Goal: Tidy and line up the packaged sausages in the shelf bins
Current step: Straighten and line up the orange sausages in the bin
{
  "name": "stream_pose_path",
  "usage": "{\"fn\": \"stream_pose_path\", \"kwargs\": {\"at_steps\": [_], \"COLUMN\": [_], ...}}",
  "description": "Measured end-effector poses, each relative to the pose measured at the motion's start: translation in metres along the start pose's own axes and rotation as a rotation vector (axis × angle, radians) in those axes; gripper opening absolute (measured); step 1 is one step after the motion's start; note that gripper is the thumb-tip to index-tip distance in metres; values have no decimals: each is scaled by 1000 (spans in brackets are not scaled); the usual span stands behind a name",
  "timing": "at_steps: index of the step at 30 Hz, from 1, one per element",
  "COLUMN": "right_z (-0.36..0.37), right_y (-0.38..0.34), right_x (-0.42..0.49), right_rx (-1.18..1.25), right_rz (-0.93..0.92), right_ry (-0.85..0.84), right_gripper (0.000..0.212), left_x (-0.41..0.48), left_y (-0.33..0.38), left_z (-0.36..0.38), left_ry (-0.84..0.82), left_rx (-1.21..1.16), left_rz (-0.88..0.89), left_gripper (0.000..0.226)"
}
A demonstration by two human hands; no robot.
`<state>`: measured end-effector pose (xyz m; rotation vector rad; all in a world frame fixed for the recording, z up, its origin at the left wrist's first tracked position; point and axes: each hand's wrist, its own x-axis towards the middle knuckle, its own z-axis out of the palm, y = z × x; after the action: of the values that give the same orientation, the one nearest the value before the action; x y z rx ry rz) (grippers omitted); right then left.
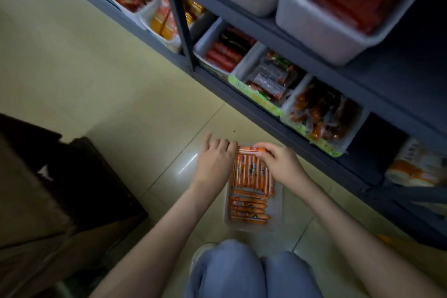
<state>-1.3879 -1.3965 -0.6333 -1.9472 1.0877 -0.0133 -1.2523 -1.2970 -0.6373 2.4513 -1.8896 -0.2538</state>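
A shallow white bin point(277, 215) lies on the tiled floor in front of my knees. It holds several orange packaged sausages point(249, 208): an upright row at its far half, a crosswise stack at its near half. My right hand point(280, 164) pinches one orange sausage point(251, 150) lying crosswise at the bin's far end. My left hand point(214, 162) rests at the bin's far left corner with its fingers curled over the rim, touching the upright row.
A dark metal shelf point(266, 109) runs diagonally at right, with white bins of red and orange packaged snacks point(324, 116) on its lowest level and larger bins point(321, 29) above. A brown cardboard box point(48, 189) stands at left. My knees point(251, 271) are below the bin.
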Motion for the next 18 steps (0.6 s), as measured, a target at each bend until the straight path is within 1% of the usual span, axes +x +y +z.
{"fn": "stream_pose_path", "kwargs": {"at_steps": [1,2,4,6,8,10,12,14,15,16,18], "right_z": [-12,-24,-45,-61,-77,-96,-114,-126,-129,-129,-124], "right_y": [-20,-41,-83,-124,-164,-209,-258,-308,-334,-359,-406], "right_x": [-8,-17,-35,-54,-71,-88,-104,-118,-123,-128,-136], "right_rx": [-54,-126,-283,-421,-501,-495,-441,-388,-377,-371,-365], "right_rz": [-31,-71,-197,-351,-461,-522,-588,-674,-728,-787,-897], "right_ry": [-26,-53,-84,-80,-74,-98,-120,-100,-93,-91,-102], "right_gripper": [26,27,31,33,32,30,27,23,22,21,21], "left_x": [-6,-13,-27,-45,-61,-79,-100,-123,-135,-147,-173], "left_y": [0,-1,-2,-2,-2,-6,-11,-22,-29,-37,-51], "left_z": [-28,-52,-98,-151,-205,-254,-309,-354,-377,-394,-429], "left_ry": [-97,-148,-165,-156,-158,-151,-97,-61,-29,17,50], "left_rx": [23,39,36,57,39,57,68,65,73,89,65], "left_rz": [-13,-37,-109,-150,-195,-243,-304,-361,-413,-467,-557], "left_gripper": [28,25,25,24,23,20,17,36,40,40,32]}}
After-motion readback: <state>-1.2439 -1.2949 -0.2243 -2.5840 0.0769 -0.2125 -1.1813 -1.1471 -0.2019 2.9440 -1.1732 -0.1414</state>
